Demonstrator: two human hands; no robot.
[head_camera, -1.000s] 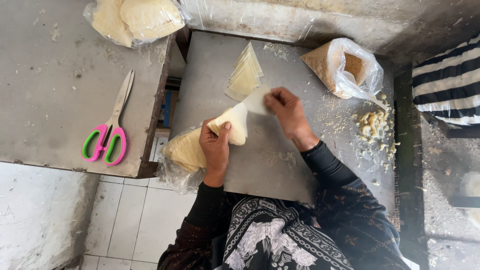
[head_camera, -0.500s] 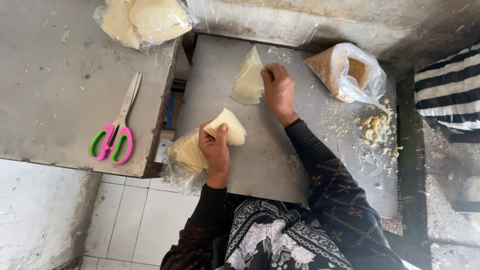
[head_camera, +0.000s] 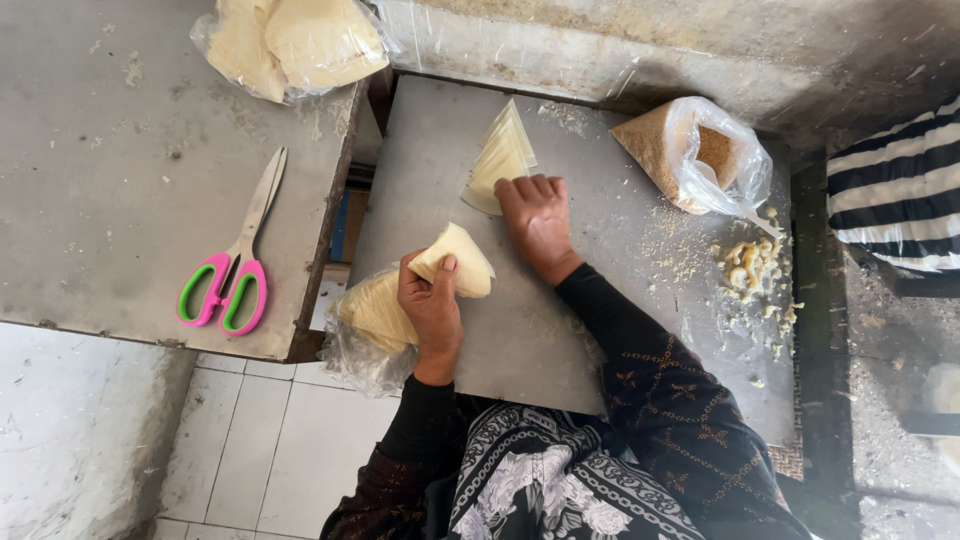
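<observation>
Nearest the wearer: left hand (head_camera: 432, 305) found at the near edge of the grey metal table (head_camera: 560, 340), fingers and thumb closed on a folded triangular pastry sheet (head_camera: 458, 268), held just above the tabletop. Directly beside and below it, a clear bag of like sheets (head_camera: 372, 318) overhanging the table edge.

Further in: right hand (head_camera: 537, 215) laid palm-down, fingers bent, tips touching the near corner of a fanned stack of triangular sheets (head_camera: 502, 158). Could not be told whether a sheet was pinched or merely pressed.

Step judged in hand – folded sheets passed one at a time between bag and stack, one in the left hand's grip, the stack steadied by the right.

Further handling judged to call for a light grip at a corner, the sheets being thin and likely to cling or tear.

To the right, loose scraps (head_camera: 750, 268) and a bag of brown crumbs (head_camera: 700, 152). On the adjoining table, well apart, pink-and-green scissors (head_camera: 232, 275) – untouched. Farthest, a bag of pale dough (head_camera: 290, 45).
</observation>
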